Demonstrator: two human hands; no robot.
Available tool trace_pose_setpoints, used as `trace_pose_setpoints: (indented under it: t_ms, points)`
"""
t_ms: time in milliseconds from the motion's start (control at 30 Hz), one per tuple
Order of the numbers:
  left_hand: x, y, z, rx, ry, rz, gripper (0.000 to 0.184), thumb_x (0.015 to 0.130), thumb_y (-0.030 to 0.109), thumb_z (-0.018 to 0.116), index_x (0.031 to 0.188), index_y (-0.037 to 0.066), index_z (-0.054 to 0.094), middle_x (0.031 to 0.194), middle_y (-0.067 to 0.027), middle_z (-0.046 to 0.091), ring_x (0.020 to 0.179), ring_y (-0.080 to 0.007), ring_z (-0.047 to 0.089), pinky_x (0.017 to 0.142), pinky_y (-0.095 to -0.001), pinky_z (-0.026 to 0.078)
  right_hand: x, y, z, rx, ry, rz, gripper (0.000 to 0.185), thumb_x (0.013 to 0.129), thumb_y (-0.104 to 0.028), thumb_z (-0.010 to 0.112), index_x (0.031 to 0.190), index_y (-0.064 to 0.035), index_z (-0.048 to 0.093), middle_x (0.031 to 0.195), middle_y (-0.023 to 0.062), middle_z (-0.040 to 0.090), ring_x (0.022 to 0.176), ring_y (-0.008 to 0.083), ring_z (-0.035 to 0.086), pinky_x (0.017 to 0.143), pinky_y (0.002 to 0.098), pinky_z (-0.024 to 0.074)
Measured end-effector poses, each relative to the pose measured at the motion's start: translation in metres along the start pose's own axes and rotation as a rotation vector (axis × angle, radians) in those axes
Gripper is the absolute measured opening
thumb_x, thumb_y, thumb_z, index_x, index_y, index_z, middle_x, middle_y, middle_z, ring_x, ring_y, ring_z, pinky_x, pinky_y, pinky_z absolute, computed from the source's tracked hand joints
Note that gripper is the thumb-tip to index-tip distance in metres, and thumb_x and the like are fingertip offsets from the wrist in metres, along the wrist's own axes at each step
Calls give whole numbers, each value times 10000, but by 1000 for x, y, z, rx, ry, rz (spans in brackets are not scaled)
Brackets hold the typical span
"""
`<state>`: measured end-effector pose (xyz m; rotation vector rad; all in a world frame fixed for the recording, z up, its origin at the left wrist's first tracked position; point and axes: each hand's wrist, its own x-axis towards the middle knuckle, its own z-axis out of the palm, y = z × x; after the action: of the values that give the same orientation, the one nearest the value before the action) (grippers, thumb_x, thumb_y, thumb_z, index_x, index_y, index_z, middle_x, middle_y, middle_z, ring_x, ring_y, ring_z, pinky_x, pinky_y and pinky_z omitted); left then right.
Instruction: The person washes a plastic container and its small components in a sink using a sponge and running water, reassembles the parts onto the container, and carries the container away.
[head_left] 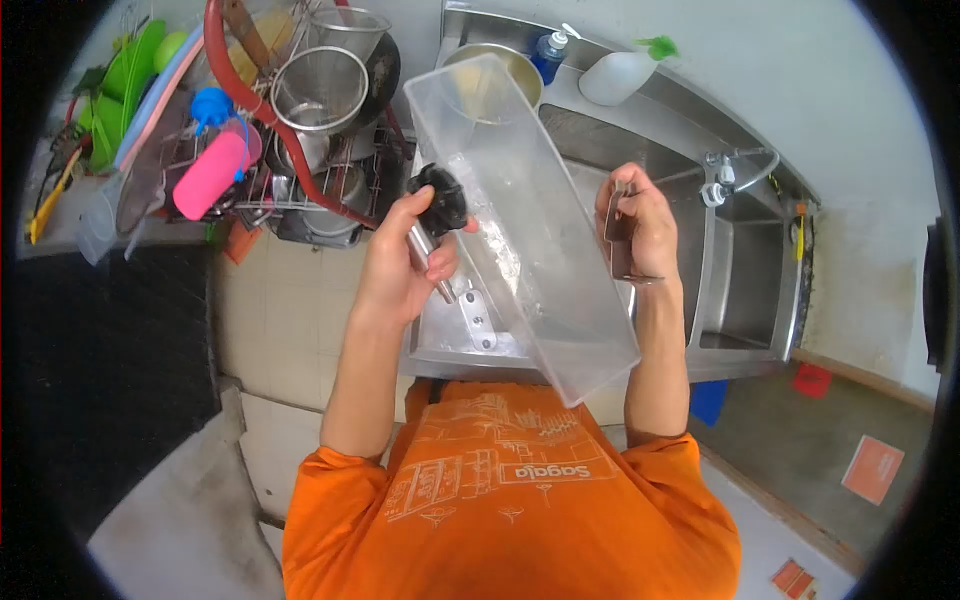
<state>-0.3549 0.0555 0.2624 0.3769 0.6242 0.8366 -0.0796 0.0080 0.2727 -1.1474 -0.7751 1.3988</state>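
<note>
In my left hand (405,250) is a black lobed knob (438,200) with a silver metal shaft (425,245), the fingers closed around it. My right hand (640,215) is closed on a bent metal bracket (619,240), held upright. Between my hands a long, translucent plastic bin (550,250) lies at a slant over the sink, its right side close to my right hand. What bears the bin's weight I cannot tell. Below my left hand, a small metal plate with holes (478,320) shows near the front of the steel counter.
A steel sink (735,290) with a tap (715,185) is on the right. Behind the bin stand a metal bowl (525,75), a blue soap bottle (550,55) and a white spray bottle (615,78). At left, a crowded dish rack (375,170) holds strainers (320,90) and a pink bottle (215,172).
</note>
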Motion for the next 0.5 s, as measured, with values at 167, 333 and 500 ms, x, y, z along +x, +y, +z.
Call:
trace_pose_setpoints:
  t_ms: [167, 333, 500]
  points:
    - [-8, 17, 10, 156, -34, 91, 258, 978, 275, 509, 1056, 37, 573, 897, -172, 668, 469, -79, 419, 413, -227, 307, 3, 20, -2, -306, 39, -71, 120, 825, -10, 435, 906, -72, 500, 768, 39, 574, 685, 92, 502, 611, 233, 392]
    - [14, 34, 65, 964, -21, 219, 372, 910, 285, 645, 1110, -26, 603, 805, -124, 680, 494, -107, 509, 479, -254, 413, 19, -2, 10, -30, -121, -45, 199, 787, 23, 374, 940, -39, 485, 746, 120, 611, 648, 191, 586, 586, 282, 457]
    - [35, 22, 94, 1481, -302, 115, 338, 887, 253, 704, 1057, -28, 626, 771, -56, 658, 624, -92, 593, 558, -225, 458, 11, -16, 20, 16, -292, 19, 541, 741, -3, 356, 1263, -11, 498, 750, 132, 644, 609, 168, 586, 596, 274, 494]
